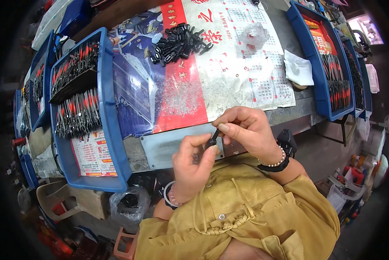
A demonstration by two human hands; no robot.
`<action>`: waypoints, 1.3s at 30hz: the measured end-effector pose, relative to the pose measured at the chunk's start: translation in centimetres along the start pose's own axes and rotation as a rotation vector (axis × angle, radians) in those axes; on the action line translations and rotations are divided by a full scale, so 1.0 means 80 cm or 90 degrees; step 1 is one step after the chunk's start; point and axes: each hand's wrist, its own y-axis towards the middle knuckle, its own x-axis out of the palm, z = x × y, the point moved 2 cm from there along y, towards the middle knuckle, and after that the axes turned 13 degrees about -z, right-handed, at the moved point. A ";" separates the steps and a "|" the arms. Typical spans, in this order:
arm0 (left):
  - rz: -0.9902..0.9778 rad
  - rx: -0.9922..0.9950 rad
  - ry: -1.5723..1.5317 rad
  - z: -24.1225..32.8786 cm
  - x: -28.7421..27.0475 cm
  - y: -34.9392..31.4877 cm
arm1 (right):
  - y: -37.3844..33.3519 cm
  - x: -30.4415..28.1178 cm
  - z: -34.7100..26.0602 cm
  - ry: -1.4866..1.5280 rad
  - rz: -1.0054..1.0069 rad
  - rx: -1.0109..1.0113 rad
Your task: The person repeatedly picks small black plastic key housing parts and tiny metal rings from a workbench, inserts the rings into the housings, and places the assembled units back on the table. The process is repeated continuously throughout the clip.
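Note:
In front of my chest, over the table's near edge, both hands meet at a small black part [211,142] with a rounded end and a narrow stem. My left hand [191,162] pinches its rounded end between thumb and fingers. My right hand [249,130] is closed on the stem, its thumb and forefinger pressed together; its fingertips hide part of it. A pile of black plastic pieces with oval loops [182,43] lies on the printed sheet [229,86] further back. Just below the hands' far side, a pale metal plate [160,149] lies along the table edge.
At the left stands a blue tray [121,151] with rows of black and red pieces. Another blue tray [309,56] on the right holds similar pieces. A crumpled clear bag [254,37] and a white sheet [299,69] lie on the table. A plastic chair [69,197] is lower left.

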 end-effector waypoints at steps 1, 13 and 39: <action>-0.004 0.001 0.023 0.000 -0.001 -0.001 | -0.001 0.001 -0.001 0.001 0.003 0.002; -0.019 0.011 0.066 0.008 -0.004 -0.009 | -0.013 0.013 -0.002 -0.204 -0.010 -0.162; -0.001 -0.013 -0.176 0.006 -0.004 -0.014 | 0.003 0.028 0.024 -0.250 0.036 -0.336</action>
